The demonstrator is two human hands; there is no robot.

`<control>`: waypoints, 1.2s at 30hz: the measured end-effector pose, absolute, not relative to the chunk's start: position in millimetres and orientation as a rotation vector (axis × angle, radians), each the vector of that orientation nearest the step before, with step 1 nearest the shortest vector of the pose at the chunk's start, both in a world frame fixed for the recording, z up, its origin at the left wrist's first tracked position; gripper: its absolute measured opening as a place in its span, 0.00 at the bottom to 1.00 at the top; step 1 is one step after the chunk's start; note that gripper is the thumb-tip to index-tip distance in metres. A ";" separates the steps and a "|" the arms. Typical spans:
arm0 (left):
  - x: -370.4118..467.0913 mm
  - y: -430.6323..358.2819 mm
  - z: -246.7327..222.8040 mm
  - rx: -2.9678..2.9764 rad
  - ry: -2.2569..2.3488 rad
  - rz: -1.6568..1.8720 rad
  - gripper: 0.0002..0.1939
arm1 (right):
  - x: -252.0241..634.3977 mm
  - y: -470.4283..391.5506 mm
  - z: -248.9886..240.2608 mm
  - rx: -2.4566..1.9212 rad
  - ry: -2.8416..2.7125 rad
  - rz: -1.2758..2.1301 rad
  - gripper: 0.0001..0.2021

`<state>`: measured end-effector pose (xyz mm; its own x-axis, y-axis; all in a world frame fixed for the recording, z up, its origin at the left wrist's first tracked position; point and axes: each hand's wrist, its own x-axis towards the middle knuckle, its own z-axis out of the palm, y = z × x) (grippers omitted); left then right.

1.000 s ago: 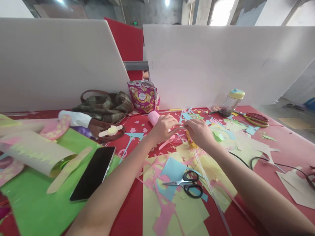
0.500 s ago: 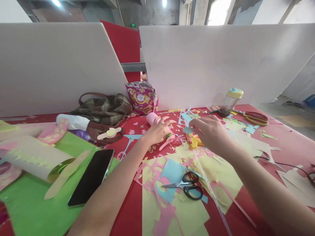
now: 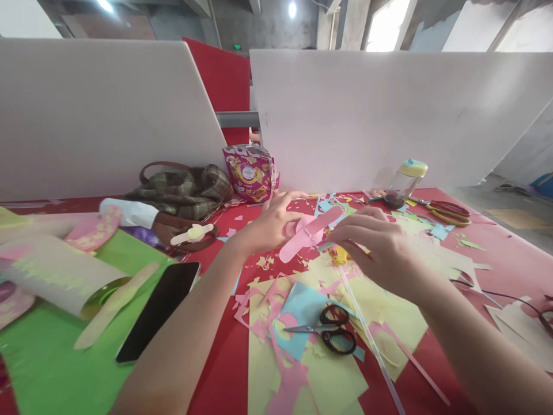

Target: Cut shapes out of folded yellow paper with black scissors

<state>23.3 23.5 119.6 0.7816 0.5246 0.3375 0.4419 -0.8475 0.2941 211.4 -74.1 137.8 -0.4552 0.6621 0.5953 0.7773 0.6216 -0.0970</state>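
My left hand is closed around a pink paper roll, of which the round end faces me. Across that end lies a pink strip with rounded tips. My right hand is just right of the roll, its fingers bent and pressed together around a small light blue piece, mostly hidden by the fingers. Beneath the right fingertips sits a yellow glue gun, partly covered, with a clear stick running from it toward me.
Black-handled scissors lie on paper scraps in front. At left are a phone, a paper tube and green paper. Behind stand a snack bag and a bottle; red-handled scissors lie at right.
My left hand has grasped and turned the pink roll, so its end and the pink strip face me. My right hand has moved slightly down and right, still with the light blue piece.
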 end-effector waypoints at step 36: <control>33.3 3.3 121.3 2.985 0.634 0.439 0.12 | 201.1 -68.5 114.0 -1.137 -2.297 -0.494 0.11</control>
<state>33.3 3.3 121.3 0.8751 0.4060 0.2632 0.3893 -0.9139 0.1154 201.1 -68.5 114.0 -0.5088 0.6175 0.5998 0.8096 0.5800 0.0896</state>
